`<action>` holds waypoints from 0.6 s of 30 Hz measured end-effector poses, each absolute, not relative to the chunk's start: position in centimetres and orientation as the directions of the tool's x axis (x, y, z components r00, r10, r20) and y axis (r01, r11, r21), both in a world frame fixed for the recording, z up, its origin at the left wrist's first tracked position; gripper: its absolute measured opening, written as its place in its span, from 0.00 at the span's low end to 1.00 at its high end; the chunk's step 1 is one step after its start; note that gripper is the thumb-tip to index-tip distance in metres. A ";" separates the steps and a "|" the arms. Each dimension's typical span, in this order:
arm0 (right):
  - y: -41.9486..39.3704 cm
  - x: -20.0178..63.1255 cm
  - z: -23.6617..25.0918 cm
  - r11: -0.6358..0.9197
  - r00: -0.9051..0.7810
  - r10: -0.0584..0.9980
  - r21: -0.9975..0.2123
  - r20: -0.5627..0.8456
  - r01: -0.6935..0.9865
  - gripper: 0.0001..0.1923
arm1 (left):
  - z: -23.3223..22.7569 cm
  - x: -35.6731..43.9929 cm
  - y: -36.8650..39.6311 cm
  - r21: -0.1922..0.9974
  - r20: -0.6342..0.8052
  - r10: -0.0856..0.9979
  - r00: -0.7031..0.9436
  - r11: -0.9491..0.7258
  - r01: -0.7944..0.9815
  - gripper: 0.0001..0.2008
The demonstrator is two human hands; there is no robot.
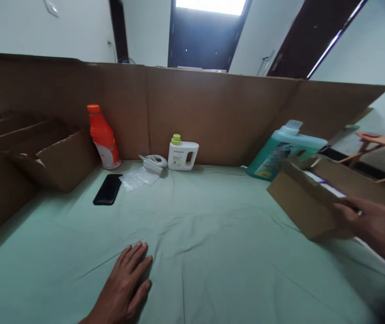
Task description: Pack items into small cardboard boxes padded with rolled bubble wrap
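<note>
My left hand [125, 281] lies flat on the pale green cloth [206, 234], palm down with its fingers stretched out, holding nothing. On the far right, my right hand [378, 222] grips the near wall of an open cardboard box [307, 202]; part of its fingers is hidden and it is slightly blurred. Something white with a purple mark [325, 182] shows inside that box. Just behind the box leans a large teal bottle [271, 155] with a clear cap and a handle.
Along the back cardboard wall [219, 117] stand an orange bottle [105, 139] and a white jug with a green cap [183, 155]. Between them lie a white coiled item [157, 160] and clear plastic wrap [140, 178]. A black phone [107, 190] and a divided cardboard box [67, 162] are at left.
</note>
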State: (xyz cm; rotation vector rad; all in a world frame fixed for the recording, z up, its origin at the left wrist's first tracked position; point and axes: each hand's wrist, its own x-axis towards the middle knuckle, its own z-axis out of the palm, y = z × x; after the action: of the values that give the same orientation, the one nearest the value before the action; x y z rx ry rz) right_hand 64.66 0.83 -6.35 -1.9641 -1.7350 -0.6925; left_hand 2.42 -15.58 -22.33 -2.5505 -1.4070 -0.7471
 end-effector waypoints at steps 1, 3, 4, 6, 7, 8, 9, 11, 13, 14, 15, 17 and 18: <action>-0.3 63.7 -7.1 -0.101 0.068 0.785 0.020 0.615 0.995 0.37 | -22.4 2.4 -15.6 0.145 0.475 0.767 0.432 -0.552 0.821 0.24; -3.2 60.7 -8.1 -0.004 -0.024 0.777 0.044 0.629 0.999 0.34 | -22.6 2.3 -15.7 0.210 0.474 0.787 0.395 -0.537 0.817 0.24; -4.8 58.7 -8.3 0.084 -0.099 0.757 0.055 0.646 0.995 0.30 | -22.8 2.3 -15.7 0.253 0.479 0.799 0.364 -0.523 0.814 0.25; -7.8 54.0 -8.2 0.285 -0.259 0.685 0.077 0.681 0.955 0.21 | -23.1 2.2 -15.7 0.357 0.491 0.824 0.283 -0.487 0.797 0.27; -9.1 51.5 -8.0 0.392 -0.335 0.652 0.077 0.680 0.917 0.15 | -23.1 2.2 -15.7 0.410 0.491 0.837 0.241 -0.466 0.784 0.29; -10.2 49.0 -7.6 0.498 -0.408 0.596 0.080 0.692 0.863 0.10 | -23.2 2.2 -15.6 0.457 0.490 0.848 0.204 -0.449 0.768 0.32; -11.1 46.7 -7.2 0.588 -0.470 0.547 0.082 0.692 0.805 0.08 | -23.2 2.3 -15.6 0.497 0.489 0.855 0.173 -0.436 0.750 0.34; -12.3 42.6 -6.2 0.724 -0.568 0.484 0.059 0.666 0.687 0.11 | -23.1 2.5 -15.5 0.560 0.484 0.868 0.115 -0.408 0.721 0.40; -12.9 39.9 -5.5 0.770 -0.591 0.507 -0.022 0.627 0.637 0.14 | -22.8 2.7 -15.4 0.617 0.467 0.883 0.055 -0.369 0.695 0.45; -13.2 39.2 -5.4 0.756 -0.565 0.554 -0.085 0.611 0.649 0.15 | -22.7 2.8 -15.3 0.643 0.459 0.888 0.024 -0.351 0.680 0.46; -13.4 38.9 -5.5 0.721 -0.514 0.613 -0.156 0.600 0.676 0.18 | -22.5 2.8 -15.1 0.666 0.453 0.892 -0.003 -0.336 0.666 0.46; -13.7 39.2 -6.4 0.602 -0.351 0.736 -0.322 0.579 0.731 0.30 | -22.3 2.7 -14.8 0.705 0.440 0.897 -0.032 -0.323 0.632 0.44; -13.7 39.6 -7.4 0.531 -0.260 0.789 -0.405 0.557 0.744 0.35 | -22.2 2.6 -14.6 0.724 0.429 0.903 -0.034 -0.321 0.610 0.41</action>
State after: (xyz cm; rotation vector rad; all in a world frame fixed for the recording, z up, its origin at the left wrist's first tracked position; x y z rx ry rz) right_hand 39.57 -13.65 -7.36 -1.2396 -2.0353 0.0781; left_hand 2.57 -14.64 -22.21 -2.3745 -1.9656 -1.5864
